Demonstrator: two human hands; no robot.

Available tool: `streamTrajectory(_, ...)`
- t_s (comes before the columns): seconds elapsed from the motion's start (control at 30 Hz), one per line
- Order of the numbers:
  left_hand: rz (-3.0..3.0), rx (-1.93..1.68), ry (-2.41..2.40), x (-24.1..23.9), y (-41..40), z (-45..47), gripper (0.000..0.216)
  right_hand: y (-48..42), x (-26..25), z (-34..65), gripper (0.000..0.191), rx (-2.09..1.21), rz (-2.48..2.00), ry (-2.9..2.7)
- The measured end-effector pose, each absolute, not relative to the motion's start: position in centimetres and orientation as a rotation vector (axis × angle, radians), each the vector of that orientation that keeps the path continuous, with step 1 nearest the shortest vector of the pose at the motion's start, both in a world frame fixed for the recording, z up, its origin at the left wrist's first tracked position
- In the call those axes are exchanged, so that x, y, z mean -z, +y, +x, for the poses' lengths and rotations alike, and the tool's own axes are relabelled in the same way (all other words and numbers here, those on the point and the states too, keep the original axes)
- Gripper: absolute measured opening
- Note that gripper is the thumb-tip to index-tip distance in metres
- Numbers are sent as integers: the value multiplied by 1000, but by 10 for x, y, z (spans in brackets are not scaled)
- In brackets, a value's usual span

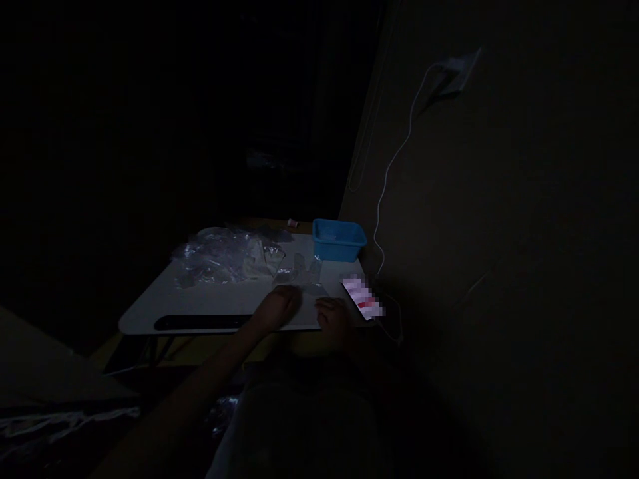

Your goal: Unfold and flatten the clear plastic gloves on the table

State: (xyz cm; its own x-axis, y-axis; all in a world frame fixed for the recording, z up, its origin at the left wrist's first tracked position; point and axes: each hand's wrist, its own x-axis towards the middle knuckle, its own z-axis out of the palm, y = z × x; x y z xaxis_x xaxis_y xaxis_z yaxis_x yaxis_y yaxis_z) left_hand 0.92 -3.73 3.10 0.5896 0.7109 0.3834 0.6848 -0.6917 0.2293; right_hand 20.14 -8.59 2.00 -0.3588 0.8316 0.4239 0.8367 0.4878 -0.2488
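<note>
The scene is very dark. My left hand (pixel 278 306) rests on the near part of a small white table (pixel 200 303), its fingers lost in shadow, so I cannot tell whether they hold anything. My right hand (pixel 333 315) lies at the table's near edge with its fingers stretched to the left and slightly apart; nothing shows in it. Just beyond both hands lies a clear plastic bag (pixel 299 271), flat on the tabletop. To the right of my right hand is a phone (pixel 360 296) with a lit, blurred screen.
A heap of clear plastic bags (pixel 219 256) covers the table's back left. At the back right stands a blue plastic basket (pixel 338 250). A white cable (pixel 382 193) runs from a wall socket (pixel 456 73) down toward the phone. Along the front edge is a dark slot (pixel 200 322).
</note>
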Motion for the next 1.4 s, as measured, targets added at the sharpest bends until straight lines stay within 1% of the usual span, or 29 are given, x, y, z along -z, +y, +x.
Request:
streamTrajectory(0.1, 2816, -530, 1384, -17, -45, 30, 44, -88, -19, 188, 29, -2, -1356, -2332)
streamTrajectory(0.2, 2859, -389, 1530, -5, -50, 34, 51, -86, -15, 189, 32, 61, -1404, -2376)
streamTrajectory(0.33, 2898, -316, 1553, -2, -53, 32, 55, -75, -9, 209, 37, 203, -1573, -2330)
streamTrajectory(0.47, 2872, -299, 1569, -6, -54, 33, 56, -63, -9, 225, 39, 256, -1812, -2148)
streamTrajectory(0.53, 2852, -317, 1566, -6, -55, 34, 56, -62, -13, 224, 38, 234, -1784, -2173)
streamTrajectory(0.67, 2833, -323, 1544, -6, -55, 34, 56, -68, -16, 206, 40, 156, -1483, -2370)
streamTrajectory(0.77, 2830, -279, 1544, -8, -55, 33, 54, -70, -11, 195, 44, 173, -1347, -2455)
streamTrajectory(1.0, 2826, -257, 1555, -9, -56, 31, 57, -53, 2, 207, 49, 271, -1469, -2414)
streamTrajectory(1.4, 2848, -291, 1514, -2, -58, 8, 57, -38, -3, 220, 48, 292, -1542, -2346)
